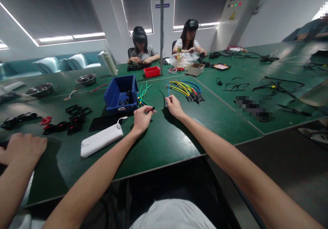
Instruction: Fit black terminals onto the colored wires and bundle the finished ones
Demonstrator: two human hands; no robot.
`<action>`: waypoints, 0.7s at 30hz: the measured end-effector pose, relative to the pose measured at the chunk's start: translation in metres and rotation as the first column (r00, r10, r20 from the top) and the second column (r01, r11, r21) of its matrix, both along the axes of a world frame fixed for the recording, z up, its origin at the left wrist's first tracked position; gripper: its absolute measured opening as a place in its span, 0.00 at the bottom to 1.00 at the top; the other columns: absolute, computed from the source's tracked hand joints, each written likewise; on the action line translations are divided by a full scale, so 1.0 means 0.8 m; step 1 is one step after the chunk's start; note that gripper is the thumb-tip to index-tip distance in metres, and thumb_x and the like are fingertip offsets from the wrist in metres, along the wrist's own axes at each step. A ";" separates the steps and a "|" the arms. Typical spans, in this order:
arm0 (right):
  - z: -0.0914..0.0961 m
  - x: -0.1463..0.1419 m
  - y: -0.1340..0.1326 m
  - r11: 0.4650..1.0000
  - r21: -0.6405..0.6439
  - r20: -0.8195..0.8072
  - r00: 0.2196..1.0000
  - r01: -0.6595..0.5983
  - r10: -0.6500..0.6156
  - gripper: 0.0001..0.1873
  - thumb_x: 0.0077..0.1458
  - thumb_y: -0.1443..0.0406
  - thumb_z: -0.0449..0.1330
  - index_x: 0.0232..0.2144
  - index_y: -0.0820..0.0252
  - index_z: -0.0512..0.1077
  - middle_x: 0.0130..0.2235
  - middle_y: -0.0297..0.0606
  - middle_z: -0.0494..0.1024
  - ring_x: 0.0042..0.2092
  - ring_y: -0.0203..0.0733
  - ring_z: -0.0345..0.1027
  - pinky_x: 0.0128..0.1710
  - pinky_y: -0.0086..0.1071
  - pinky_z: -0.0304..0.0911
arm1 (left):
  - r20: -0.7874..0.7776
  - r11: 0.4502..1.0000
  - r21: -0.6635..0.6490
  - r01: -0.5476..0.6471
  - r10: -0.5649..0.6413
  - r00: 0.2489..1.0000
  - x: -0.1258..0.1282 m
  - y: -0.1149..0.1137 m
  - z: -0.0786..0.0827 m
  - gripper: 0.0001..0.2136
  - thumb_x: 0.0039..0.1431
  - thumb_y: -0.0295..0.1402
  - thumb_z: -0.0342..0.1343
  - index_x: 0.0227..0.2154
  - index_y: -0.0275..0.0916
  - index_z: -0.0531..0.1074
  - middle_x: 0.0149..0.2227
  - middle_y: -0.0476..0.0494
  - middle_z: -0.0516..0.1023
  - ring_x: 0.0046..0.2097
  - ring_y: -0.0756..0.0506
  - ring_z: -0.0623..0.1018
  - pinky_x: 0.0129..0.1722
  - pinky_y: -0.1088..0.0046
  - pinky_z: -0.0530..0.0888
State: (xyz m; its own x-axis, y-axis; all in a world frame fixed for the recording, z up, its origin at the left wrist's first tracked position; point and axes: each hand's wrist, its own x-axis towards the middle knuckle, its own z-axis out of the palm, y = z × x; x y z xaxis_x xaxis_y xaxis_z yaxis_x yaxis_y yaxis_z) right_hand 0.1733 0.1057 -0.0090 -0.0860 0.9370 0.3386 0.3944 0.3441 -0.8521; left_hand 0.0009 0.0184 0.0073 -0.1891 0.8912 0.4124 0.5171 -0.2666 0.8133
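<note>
My left hand [142,119] is closed in a pinch on a wire end with a black sleeve [153,108]; a small metal ring terminal shows at its tip. Green wires [145,91] lie just beyond that hand, and one seems to run into its grip. A thin blue wire [168,89] rises from the closed fingers of my right hand [175,106], with a ring terminal below the fingertips. Beyond the right hand rests a bundle of yellow and blue wires [185,89] with black-sleeved ends.
A blue bin [120,94] holding small black pieces stands beyond my left hand. Nearer lie a white power bank [101,140] and black plastic parts [73,121]. Another person's hand [24,148] rests at the left. Two people sit across the table, behind a red tray [152,72] and pole [162,30].
</note>
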 end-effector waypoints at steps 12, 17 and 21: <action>-0.002 -0.002 0.001 0.997 0.034 0.020 0.998 -0.066 0.066 0.13 0.59 0.54 0.49 0.31 0.56 0.61 0.23 0.29 0.67 0.27 0.38 0.63 0.31 0.30 0.55 | -0.176 0.988 -0.094 0.122 -0.137 0.975 -0.002 0.005 -0.006 0.09 0.57 0.33 0.54 0.37 0.40 0.78 0.38 0.44 0.81 0.38 0.45 0.78 0.43 0.68 0.73; -0.003 -0.002 0.004 0.995 0.051 0.034 0.995 -0.091 0.089 0.13 0.60 0.54 0.49 0.31 0.56 0.61 0.23 0.29 0.66 0.26 0.38 0.62 0.30 0.30 0.54 | -0.158 0.989 -0.105 0.106 -0.122 0.980 -0.001 0.005 -0.004 0.10 0.57 0.33 0.54 0.39 0.39 0.78 0.39 0.43 0.81 0.40 0.44 0.78 0.43 0.68 0.73; -0.001 0.000 0.005 0.993 0.045 0.037 0.994 -0.106 0.104 0.13 0.61 0.54 0.48 0.31 0.56 0.61 0.23 0.30 0.67 0.26 0.37 0.62 0.30 0.30 0.54 | -0.167 0.989 -0.126 0.081 -0.101 0.981 0.001 0.005 -0.001 0.11 0.58 0.35 0.53 0.39 0.39 0.77 0.40 0.43 0.81 0.39 0.45 0.78 0.43 0.69 0.73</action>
State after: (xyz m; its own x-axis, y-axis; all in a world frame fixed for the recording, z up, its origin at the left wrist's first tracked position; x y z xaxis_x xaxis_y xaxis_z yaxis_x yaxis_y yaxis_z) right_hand 0.1736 0.1097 -0.0102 -0.1959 0.9053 0.3770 0.3832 0.4245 -0.8203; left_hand 0.0018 0.0223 0.0065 -0.0405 0.9457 0.3226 0.6301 -0.2264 0.7427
